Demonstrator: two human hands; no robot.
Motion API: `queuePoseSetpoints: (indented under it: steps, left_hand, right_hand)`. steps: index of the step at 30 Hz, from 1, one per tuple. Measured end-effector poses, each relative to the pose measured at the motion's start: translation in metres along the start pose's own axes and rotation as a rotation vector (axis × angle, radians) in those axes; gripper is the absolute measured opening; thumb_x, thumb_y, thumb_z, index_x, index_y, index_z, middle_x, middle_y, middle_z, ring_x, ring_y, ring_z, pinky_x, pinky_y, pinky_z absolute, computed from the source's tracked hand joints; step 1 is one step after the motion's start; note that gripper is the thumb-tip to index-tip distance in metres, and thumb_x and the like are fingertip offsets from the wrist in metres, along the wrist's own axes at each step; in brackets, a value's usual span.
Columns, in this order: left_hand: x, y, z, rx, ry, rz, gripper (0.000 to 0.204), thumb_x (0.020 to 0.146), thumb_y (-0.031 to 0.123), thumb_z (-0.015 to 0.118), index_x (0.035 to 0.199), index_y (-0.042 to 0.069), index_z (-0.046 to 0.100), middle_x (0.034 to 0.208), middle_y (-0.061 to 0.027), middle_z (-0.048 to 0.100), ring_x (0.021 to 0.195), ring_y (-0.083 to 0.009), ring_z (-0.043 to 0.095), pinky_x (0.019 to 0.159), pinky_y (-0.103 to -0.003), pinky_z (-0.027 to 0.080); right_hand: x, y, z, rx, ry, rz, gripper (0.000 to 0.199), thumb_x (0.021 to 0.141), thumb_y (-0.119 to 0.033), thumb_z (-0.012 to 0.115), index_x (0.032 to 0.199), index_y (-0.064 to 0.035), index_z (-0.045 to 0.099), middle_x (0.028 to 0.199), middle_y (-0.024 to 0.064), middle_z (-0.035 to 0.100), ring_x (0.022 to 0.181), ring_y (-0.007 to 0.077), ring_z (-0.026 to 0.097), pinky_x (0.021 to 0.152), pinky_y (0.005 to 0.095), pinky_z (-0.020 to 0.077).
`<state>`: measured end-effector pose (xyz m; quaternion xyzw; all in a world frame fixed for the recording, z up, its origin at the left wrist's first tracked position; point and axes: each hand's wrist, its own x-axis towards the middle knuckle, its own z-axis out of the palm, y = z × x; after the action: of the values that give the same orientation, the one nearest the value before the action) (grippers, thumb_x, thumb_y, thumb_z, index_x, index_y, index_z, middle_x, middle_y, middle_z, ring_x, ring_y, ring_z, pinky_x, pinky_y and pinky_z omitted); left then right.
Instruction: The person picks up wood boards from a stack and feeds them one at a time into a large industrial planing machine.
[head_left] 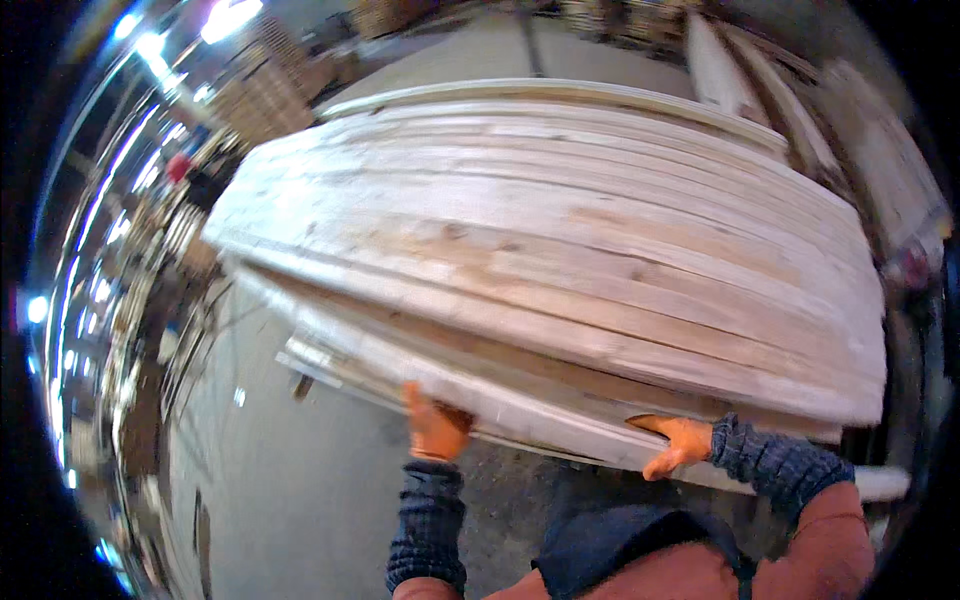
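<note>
A broad stack of pale wooden boards point(560, 235) lies lengthwise in front of me. Along its near side runs a long wooden board point(535, 415), tilted a little away from the stack's edge, with a dark gap between them. My left hand point(437, 428), in an orange glove, grips the board's near edge, thumb up and the other fingers mostly hidden. Farther right, my right hand point(682, 445), also gloved in orange, clasps the same board with its fingers spread across the edge. More timber shows just below the board, towards its left end.
Grey concrete floor point(290, 460) stretches to the left of my left arm. Long planks point(770, 90) lean or lie at the far right. Stacked wood point(255, 95) stands at the far left, near a person with red headwear point(178, 167).
</note>
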<state>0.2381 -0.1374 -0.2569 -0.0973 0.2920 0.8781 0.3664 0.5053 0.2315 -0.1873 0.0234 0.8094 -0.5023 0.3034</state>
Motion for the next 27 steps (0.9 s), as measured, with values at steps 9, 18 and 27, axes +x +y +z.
queuePoseSetpoints:
  steps: [9,18,27]
  left_hand:
    - [0.096,0.016,-0.033,0.108,0.428,0.248,0.094,0.089,0.08,0.051,0.16,0.021,0.034,0.161,-0.0091,0.042,0.148,-0.0336,0.036,0.118,-0.066,0.029]
    - [-0.036,-0.053,0.045,0.296,0.26,0.523,0.09,0.092,0.07,0.053,0.155,0.006,0.043,0.159,-0.0165,0.046,0.141,-0.0431,0.046,0.115,-0.067,0.037]
    - [-0.11,-0.182,-0.017,0.985,0.229,0.394,0.087,0.092,0.069,0.058,0.153,0.008,0.049,0.156,-0.015,0.051,0.143,-0.0396,0.044,0.12,-0.062,0.033]
  right_hand:
    - [-0.086,0.043,-0.039,-0.44,0.14,0.268,0.11,0.079,-0.044,0.081,0.166,-0.0156,0.02,0.123,0.0268,0.068,0.11,0.0415,0.067,0.096,0.0488,0.0541]
    - [-0.23,0.147,-0.019,-0.659,0.272,0.174,0.108,0.084,-0.049,0.078,0.168,-0.0274,0.013,0.139,0.0249,0.057,0.118,0.0434,0.061,0.103,0.0531,0.0488]
    - [-0.399,0.309,-0.011,-1.06,0.609,0.122,0.103,0.068,-0.035,0.083,0.16,-0.0259,0.037,0.145,0.0226,0.055,0.133,0.0399,0.055,0.115,0.0478,0.0421]
